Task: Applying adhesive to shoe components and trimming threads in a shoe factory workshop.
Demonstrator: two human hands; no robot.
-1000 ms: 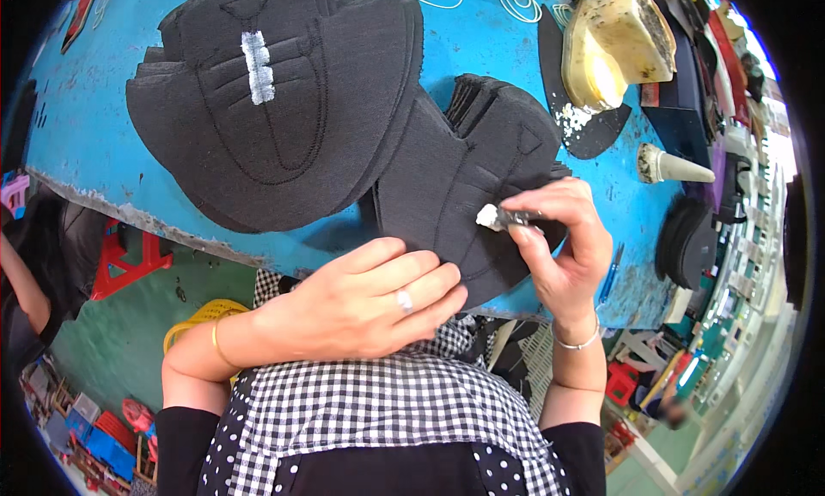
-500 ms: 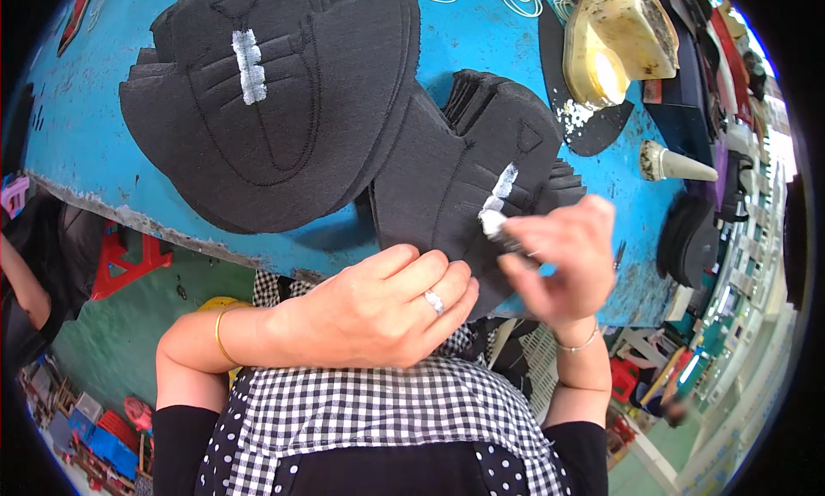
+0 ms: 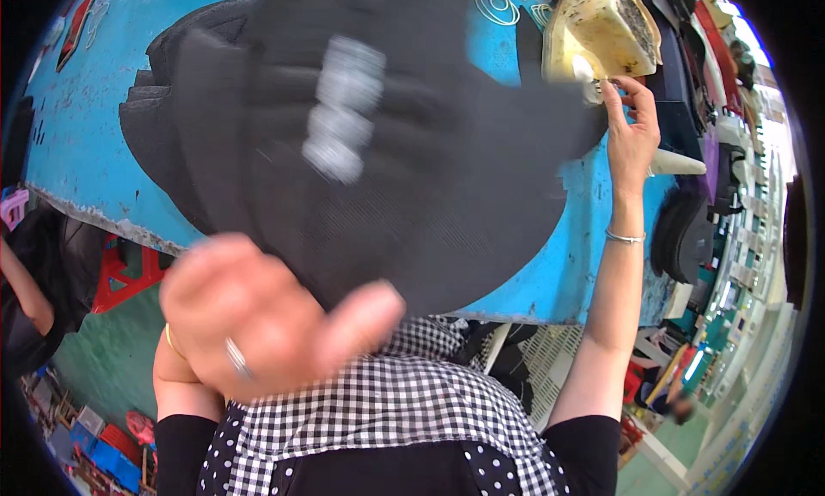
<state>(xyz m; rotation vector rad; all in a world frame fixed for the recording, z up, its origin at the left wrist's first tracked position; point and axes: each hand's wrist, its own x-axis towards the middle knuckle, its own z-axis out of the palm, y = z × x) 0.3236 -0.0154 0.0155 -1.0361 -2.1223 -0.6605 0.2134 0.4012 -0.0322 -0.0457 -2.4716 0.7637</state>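
One matte-black textile panel (image 3: pixel 404 229): blurred, over blue table (image 3: pixel 593 217); scalloped white streak (image 3: pixel 345 109)
Left hand (image 3: pixel 262 315): blurred, thumb spread; cannot tell hold
Right hand (image 3: pixel 633 135): pinching small tool (image 3: pixel 597 88) at cream tub's (image 3: pixel 555 45) mouth

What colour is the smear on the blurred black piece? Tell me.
The smear is white, best seen in the head view.

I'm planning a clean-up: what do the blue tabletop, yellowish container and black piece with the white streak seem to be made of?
Blue tabletop: perhaps painted wood or metal; its surface looks worn and marked. Yellowish container: probably plastic; smooth, slightly glossy walls with dark stains. Black piece: likely felt or another fabric; matte, showing no shine, though motion blur leaves it open.
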